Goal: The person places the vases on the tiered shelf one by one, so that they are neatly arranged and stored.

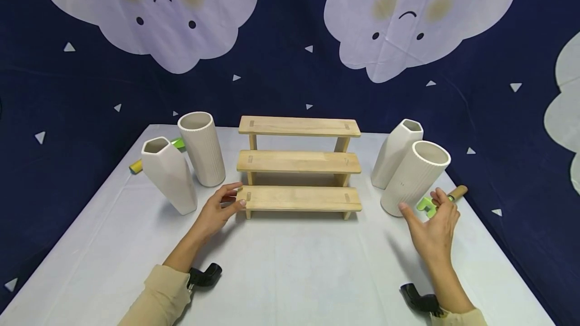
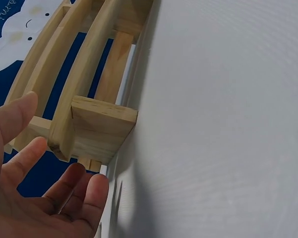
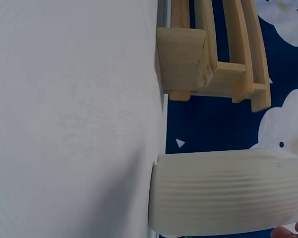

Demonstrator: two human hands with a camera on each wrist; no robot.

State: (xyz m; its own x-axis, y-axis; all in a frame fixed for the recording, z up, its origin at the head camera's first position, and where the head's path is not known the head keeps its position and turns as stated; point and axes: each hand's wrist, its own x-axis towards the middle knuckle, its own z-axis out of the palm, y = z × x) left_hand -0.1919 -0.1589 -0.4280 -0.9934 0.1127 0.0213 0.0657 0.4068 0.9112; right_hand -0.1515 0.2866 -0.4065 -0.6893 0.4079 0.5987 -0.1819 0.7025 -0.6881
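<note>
A three-step wooden shelf stand [image 1: 299,197] stands mid-table. At the left end of its lowest step, my left hand [image 1: 215,215] has its thumb and fingers spread around the corner; in the left wrist view, the fingers [image 2: 64,186] are loosely bent beside the wood [image 2: 104,119], gripping nothing. To the right, my right hand [image 1: 434,230] is spread beside a white ribbed vase [image 1: 414,177], thumb tip near its lower side. In the right wrist view, only fingertips [image 3: 285,232] show at the edge of the ribbed vase [image 3: 228,193]. A faceted white vase [image 1: 396,155] stands behind it.
At the left stand another faceted white vase [image 1: 169,177] and a ribbed one [image 1: 204,152], with a green-headed tool [image 1: 136,167] partly hidden behind them. A small green tool with a wooden handle [image 1: 457,193] lies beyond my right hand. A dark blue cloud-print cloth [image 1: 281,94] hangs behind the table.
</note>
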